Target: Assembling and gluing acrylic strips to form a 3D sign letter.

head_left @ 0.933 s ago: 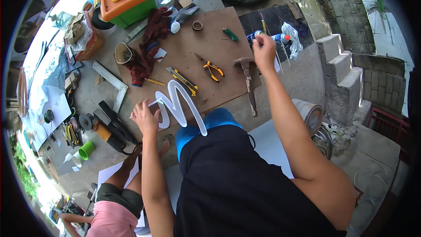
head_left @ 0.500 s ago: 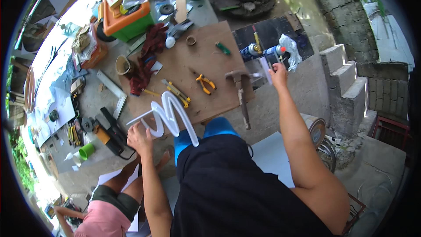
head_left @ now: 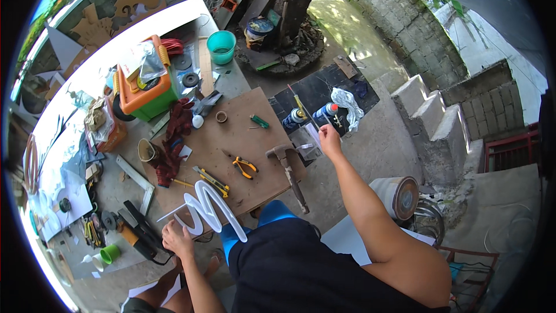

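My left hand grips the left end of a white curvy lettering piece, pinched between thumb and fingers. The piece reaches over the table's near edge and my lap. Out to the right, the fingers of my right hand are pinched together by a pale, clear-looking box. A thin dark strip seems to come out of the fingertips; its kind is unclear. Beyond that hand stand two spray cans. A hammer lies across the brown board between my hands.
On the board lie pliers, a yellow utility knife and a green screwdriver. An orange and green toolbox stands behind. An angle grinder lies left. Another person's legs show below. Concrete steps rise at right.
The view has shifted, so the table sits lower and more to the left. My left hand still holds the lettering piece. My right hand stays by the spray cans, a thin dark strip now showing there.
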A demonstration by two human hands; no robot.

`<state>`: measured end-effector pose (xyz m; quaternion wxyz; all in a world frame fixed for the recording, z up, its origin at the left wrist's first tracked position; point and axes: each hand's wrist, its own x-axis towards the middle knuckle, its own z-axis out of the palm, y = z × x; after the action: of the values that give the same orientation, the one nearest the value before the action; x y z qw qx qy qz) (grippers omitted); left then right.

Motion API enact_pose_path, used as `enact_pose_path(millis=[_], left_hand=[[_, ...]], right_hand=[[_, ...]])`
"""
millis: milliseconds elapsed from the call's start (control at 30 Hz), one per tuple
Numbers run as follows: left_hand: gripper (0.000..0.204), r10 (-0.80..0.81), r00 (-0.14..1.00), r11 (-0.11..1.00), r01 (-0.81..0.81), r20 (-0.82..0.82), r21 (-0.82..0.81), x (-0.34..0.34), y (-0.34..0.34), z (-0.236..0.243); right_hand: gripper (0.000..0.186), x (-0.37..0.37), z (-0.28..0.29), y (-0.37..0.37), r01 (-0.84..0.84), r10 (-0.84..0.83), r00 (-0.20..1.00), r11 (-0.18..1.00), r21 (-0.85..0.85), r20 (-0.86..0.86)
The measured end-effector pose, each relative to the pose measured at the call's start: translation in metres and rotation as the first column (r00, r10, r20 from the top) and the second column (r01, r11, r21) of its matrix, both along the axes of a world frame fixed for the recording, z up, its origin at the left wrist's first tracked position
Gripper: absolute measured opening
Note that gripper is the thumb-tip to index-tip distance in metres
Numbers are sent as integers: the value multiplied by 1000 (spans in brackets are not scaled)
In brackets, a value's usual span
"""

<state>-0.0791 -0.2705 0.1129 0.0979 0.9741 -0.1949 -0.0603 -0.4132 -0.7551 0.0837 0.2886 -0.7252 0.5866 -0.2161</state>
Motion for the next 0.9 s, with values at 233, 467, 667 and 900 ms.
enact_pose_path(millis=[233,467,667,900], left_hand=[[50,-94,992,990,102,89,-102,29,-35,-1],[48,-207,978,974,206,2,-94,50,-46,0],[33,-333,939,941,325,-84,-97,57,-47,-17],[18,-369,919,929,363,-141,-68,60,-50,-28]], right_hand=[[24,79,124,35,-334,23,813,837,433,582],[27,197,231,97,-724,312,562,633,274,766],[18,261,262,150,-877,902,345,409,-252,261],[11,293,235,217,-960,965,181,215,-181,188]])
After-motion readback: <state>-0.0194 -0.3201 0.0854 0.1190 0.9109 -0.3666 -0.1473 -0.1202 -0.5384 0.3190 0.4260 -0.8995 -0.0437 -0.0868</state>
